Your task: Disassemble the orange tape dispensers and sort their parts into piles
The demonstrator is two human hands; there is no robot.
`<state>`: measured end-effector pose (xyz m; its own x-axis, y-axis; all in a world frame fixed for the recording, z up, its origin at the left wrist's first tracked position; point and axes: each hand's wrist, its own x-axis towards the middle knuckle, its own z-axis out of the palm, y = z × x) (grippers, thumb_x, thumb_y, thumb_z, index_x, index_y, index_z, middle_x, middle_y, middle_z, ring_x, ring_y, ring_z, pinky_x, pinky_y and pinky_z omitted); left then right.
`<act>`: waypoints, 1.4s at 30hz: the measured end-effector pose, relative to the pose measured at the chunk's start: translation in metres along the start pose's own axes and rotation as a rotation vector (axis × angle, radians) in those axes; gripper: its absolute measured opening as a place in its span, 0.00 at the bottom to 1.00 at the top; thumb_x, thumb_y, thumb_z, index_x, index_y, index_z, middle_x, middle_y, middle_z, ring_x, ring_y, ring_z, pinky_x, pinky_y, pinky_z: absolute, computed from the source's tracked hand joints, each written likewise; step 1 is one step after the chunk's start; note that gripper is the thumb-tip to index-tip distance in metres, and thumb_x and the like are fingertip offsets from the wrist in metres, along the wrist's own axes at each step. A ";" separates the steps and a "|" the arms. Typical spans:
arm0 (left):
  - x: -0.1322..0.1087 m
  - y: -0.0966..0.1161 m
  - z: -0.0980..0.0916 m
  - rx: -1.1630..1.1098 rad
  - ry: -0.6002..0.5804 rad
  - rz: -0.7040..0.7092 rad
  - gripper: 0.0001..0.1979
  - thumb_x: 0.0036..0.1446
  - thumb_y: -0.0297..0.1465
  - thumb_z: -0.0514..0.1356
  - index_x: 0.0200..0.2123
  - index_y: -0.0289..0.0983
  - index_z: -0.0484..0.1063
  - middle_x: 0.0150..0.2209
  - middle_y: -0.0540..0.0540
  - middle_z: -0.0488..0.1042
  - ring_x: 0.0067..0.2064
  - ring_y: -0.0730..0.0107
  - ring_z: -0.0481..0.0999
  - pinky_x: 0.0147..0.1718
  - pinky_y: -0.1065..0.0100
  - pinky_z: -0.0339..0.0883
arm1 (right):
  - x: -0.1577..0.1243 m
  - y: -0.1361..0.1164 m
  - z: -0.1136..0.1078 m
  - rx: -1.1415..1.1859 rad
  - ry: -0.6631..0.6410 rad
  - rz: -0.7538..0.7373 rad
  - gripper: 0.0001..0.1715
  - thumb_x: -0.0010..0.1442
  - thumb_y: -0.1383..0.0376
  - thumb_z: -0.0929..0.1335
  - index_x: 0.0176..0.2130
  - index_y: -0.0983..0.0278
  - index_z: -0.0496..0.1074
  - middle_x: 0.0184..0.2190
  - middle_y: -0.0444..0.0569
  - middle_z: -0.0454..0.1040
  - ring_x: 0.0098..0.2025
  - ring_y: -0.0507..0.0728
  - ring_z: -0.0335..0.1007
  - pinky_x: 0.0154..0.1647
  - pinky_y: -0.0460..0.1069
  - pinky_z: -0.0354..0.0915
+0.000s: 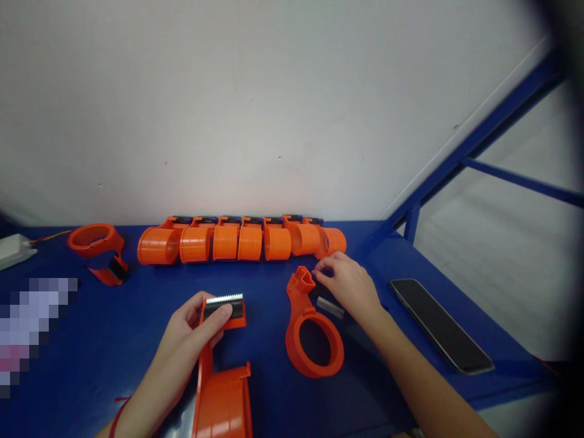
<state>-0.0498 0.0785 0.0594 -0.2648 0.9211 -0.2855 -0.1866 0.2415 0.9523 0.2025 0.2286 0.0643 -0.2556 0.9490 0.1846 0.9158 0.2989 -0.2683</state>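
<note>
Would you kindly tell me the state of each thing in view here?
Orange tape dispenser, held, serrated cutter fitted
Left hand, gripping dispenser
Orange dispenser frame, flat, no cutter
Right hand, beside frame
Metal strip, lying loose
Dispenser row, side by side
Smartphone, flat, screen dark

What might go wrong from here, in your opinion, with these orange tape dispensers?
The left hand has its thumb right below the serrated metal blade of the orange tape dispenser, so a slip might cut it. The right hand is working close to a metal strip lying on the blue table; it might get knocked out of place or scratch a finger.
</note>
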 end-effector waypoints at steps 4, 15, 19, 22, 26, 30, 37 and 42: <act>0.000 0.003 0.002 -0.012 0.012 -0.050 0.14 0.48 0.41 0.67 0.28 0.38 0.68 0.26 0.55 0.66 0.30 0.75 0.66 0.27 0.77 0.61 | -0.003 0.001 -0.010 -0.026 0.021 -0.016 0.05 0.56 0.65 0.67 0.32 0.61 0.75 0.32 0.47 0.74 0.33 0.57 0.70 0.31 0.49 0.59; -0.004 0.005 0.007 -0.032 -0.072 0.027 0.15 0.48 0.39 0.67 0.25 0.39 0.63 0.22 0.58 0.60 0.23 0.77 0.58 0.21 0.75 0.52 | -0.054 -0.088 -0.029 0.506 -0.233 -0.413 0.12 0.59 0.61 0.68 0.44 0.60 0.71 0.35 0.46 0.75 0.33 0.54 0.69 0.34 0.48 0.63; -0.006 0.006 0.007 0.004 -0.089 0.119 0.15 0.47 0.38 0.67 0.24 0.38 0.63 0.22 0.57 0.62 0.25 0.77 0.59 0.24 0.75 0.54 | -0.054 -0.105 -0.023 0.535 -0.318 -0.332 0.15 0.55 0.57 0.72 0.40 0.62 0.72 0.32 0.45 0.74 0.31 0.53 0.66 0.30 0.47 0.59; -0.007 0.006 0.007 0.019 -0.110 0.144 0.14 0.48 0.39 0.67 0.26 0.38 0.65 0.23 0.56 0.64 0.26 0.76 0.61 0.25 0.75 0.55 | -0.053 -0.107 -0.020 0.594 -0.384 -0.286 0.10 0.56 0.58 0.70 0.35 0.63 0.72 0.24 0.41 0.70 0.26 0.50 0.63 0.26 0.45 0.55; -0.009 0.006 0.006 -0.002 -0.107 0.095 0.14 0.51 0.41 0.64 0.26 0.39 0.66 0.22 0.56 0.64 0.24 0.76 0.61 0.23 0.75 0.55 | -0.053 -0.108 -0.017 0.646 -0.399 -0.240 0.09 0.56 0.60 0.70 0.35 0.63 0.73 0.20 0.38 0.65 0.22 0.48 0.58 0.23 0.45 0.52; -0.009 0.008 0.005 0.011 -0.148 0.123 0.14 0.45 0.38 0.68 0.30 0.40 0.68 0.24 0.54 0.69 0.28 0.72 0.68 0.26 0.75 0.61 | -0.053 -0.109 -0.017 0.636 -0.346 -0.226 0.09 0.57 0.61 0.69 0.38 0.62 0.74 0.20 0.38 0.64 0.21 0.48 0.57 0.22 0.44 0.50; -0.007 0.009 0.005 0.012 -0.192 0.120 0.13 0.43 0.31 0.70 0.31 0.39 0.69 0.29 0.52 0.77 0.32 0.70 0.75 0.31 0.74 0.67 | -0.052 -0.107 -0.013 0.706 -0.321 -0.208 0.11 0.58 0.59 0.69 0.39 0.63 0.73 0.28 0.42 0.74 0.27 0.50 0.66 0.28 0.45 0.58; -0.005 0.011 0.002 0.000 -0.145 0.117 0.15 0.43 0.29 0.70 0.36 0.39 0.72 0.35 0.49 0.81 0.36 0.67 0.79 0.35 0.71 0.72 | -0.047 -0.093 -0.025 0.734 -0.301 -0.191 0.07 0.57 0.62 0.70 0.37 0.62 0.72 0.27 0.41 0.72 0.28 0.51 0.67 0.29 0.45 0.60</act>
<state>-0.0490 0.0769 0.0710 -0.1457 0.9773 -0.1538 -0.1626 0.1297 0.9781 0.1368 0.1539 0.1038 -0.5549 0.8301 0.0556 0.4382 0.3485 -0.8286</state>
